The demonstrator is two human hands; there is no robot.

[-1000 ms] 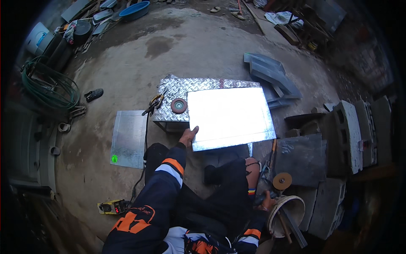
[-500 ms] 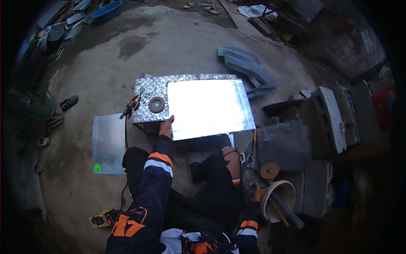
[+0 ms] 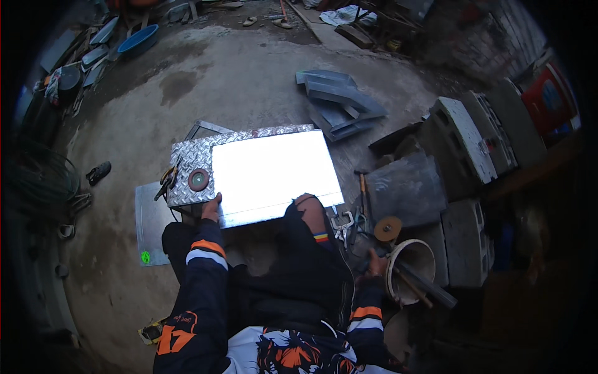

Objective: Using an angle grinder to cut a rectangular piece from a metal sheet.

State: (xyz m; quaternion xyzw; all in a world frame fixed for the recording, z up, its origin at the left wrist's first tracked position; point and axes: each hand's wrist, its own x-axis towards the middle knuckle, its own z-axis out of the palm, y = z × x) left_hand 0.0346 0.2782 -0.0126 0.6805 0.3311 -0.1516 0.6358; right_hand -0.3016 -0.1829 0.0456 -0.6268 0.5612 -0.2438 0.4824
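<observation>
A shiny metal sheet (image 3: 274, 177) lies on a low tread-plate bench (image 3: 187, 159), glaring white. My left hand (image 3: 212, 208) grips the sheet's near left corner, thumb on top. A round reddish-brown disc (image 3: 199, 179) rests on the bench left of the sheet. My right knee (image 3: 309, 212) overlaps the sheet's near edge. Down at my right side, my right hand (image 3: 377, 264) is closed around what looks like an angle grinder with a tan disc (image 3: 387, 229); its dark body is poorly lit. Locking pliers (image 3: 342, 225) and a hammer (image 3: 364, 190) lie nearby.
A white bucket (image 3: 391, 290) with metal strips stands beside my right hand. Concrete blocks (image 3: 464, 140) line the right, near a grey plate (image 3: 408, 190). Bent metal channels (image 3: 342, 103) lie beyond the bench. Another sheet (image 3: 146, 218) is on the floor at left.
The view has shifted, moving the bench and sheet leftward in the picture. My right knee now covers part of the sheet's near edge. My left hand keeps its hold on the corner.
</observation>
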